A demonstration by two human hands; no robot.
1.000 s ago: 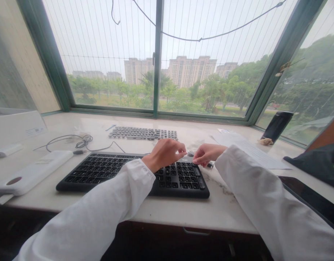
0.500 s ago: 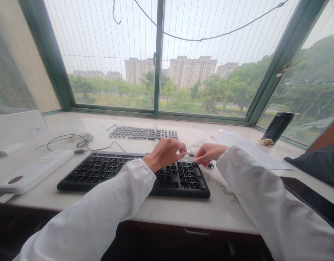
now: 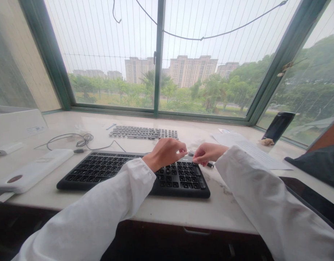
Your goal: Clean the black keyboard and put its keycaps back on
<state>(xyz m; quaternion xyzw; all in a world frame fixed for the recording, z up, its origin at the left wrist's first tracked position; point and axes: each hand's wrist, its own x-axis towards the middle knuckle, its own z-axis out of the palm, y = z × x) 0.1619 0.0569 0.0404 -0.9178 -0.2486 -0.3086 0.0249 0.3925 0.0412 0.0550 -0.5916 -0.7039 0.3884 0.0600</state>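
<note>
A black keyboard base [image 3: 145, 192] lies across the desk, its square sockets showing without keycaps over most of it. Above its right half hovers my left hand [image 3: 167, 152], curled, with thumb and forefinger slightly apart and nothing visible between them. My right hand [image 3: 207, 153] is closed in a pinch at the keyboard's upper right corner; whatever its fingertips hold is hidden. Large dark keys [image 3: 199, 177] line the right edge of the number pad. Behind the base, loose keycaps [image 3: 143, 132] stand in keyboard-like rows.
A white device [image 3: 38, 172] and a coiled cable [image 3: 85, 139] lie on the left. On the right are paper sheets [image 3: 251, 150], a dark tablet-like slab [image 3: 310, 199], a black upright object [image 3: 278, 127] and dark cloth [image 3: 316, 163]. A window [image 3: 156, 72] rises behind the desk.
My right hand's fingertips have shifted very slightly up and left from the key at the corner. My left hand and the keyboard look the same.
</note>
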